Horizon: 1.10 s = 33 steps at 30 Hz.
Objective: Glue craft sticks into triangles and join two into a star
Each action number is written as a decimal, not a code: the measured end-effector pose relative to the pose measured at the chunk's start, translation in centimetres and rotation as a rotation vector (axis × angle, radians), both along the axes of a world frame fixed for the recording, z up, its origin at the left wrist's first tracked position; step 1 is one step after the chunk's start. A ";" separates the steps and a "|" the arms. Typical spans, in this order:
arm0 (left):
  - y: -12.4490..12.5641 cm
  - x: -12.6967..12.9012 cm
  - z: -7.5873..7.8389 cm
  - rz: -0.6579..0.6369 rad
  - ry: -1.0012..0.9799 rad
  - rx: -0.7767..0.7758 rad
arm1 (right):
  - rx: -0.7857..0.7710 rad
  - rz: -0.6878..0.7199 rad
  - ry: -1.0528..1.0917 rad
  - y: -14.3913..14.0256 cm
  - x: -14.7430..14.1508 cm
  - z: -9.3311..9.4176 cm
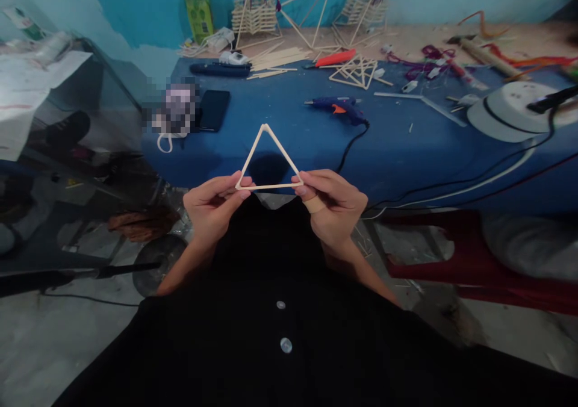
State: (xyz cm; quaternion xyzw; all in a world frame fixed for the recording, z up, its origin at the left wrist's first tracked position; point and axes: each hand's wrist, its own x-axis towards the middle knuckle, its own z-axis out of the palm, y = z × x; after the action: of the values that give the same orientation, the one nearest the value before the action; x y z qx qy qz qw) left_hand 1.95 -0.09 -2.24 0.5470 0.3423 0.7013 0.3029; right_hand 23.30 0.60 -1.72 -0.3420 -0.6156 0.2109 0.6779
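Between both hands is a triangle of thin wooden sticks, its top corner pointing away from me over the near edge of the blue table. My left hand pinches the triangle's lower left corner between thumb and fingers. At the lower right corner, my right hand grips it the same way, with a tan bandage around the thumb. Farther back on the table lies a blue glue gun with an orange trigger, its cord trailing toward me.
A dark phone lies left on the blue table. Loose sticks, small stick triangles and an orange-red cutter lie behind. A white round power strip with cables stands right. A dark red chair is below right.
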 end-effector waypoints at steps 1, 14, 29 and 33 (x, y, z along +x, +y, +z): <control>0.1 -0.1 -0.1 0.001 0.017 0.018 | 0.007 -0.006 -0.004 0.0 0.0 -0.1; 0.3 -2.1 1.8 0.000 0.500 0.327 | 0.286 -0.115 -0.242 0.5 1.6 0.8; 4.7 -2.7 4.2 0.128 0.748 0.558 | 0.618 0.047 -0.692 5.7 5.2 5.7; 6.4 -1.8 2.8 0.147 0.627 0.339 | 0.457 -0.130 -0.782 10.7 9.0 7.6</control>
State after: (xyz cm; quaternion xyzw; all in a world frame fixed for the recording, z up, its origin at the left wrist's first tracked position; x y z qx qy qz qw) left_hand 0.19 6.32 0.54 0.7519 0.3358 0.5661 0.0371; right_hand 32.34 11.32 5.90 -0.2755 -0.8333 -0.1182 0.4646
